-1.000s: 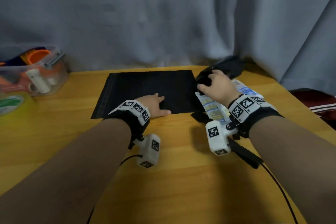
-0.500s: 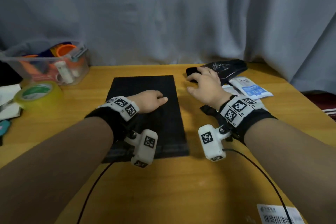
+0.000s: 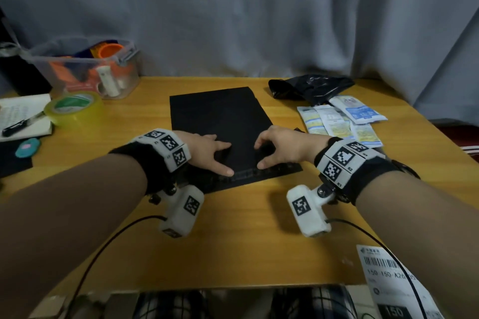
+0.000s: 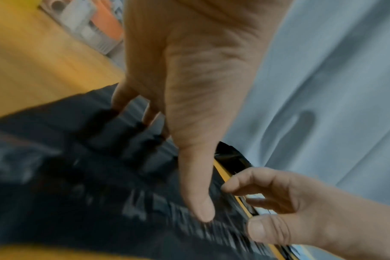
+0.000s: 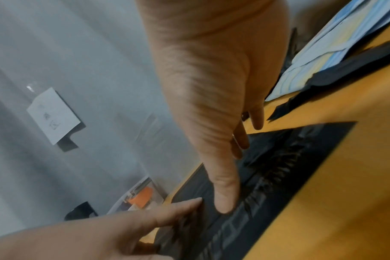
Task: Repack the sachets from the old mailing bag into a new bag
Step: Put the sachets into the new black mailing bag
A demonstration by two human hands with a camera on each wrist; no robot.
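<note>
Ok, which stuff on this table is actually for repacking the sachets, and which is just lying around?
For the job:
new black bag, flat, under both hands: left hand, right hand
sachets, loose on the table
old crumpled bag, behind the sachets

Just lying about:
tape roll
clear plastic bin
notepad with pen
shipping label
</note>
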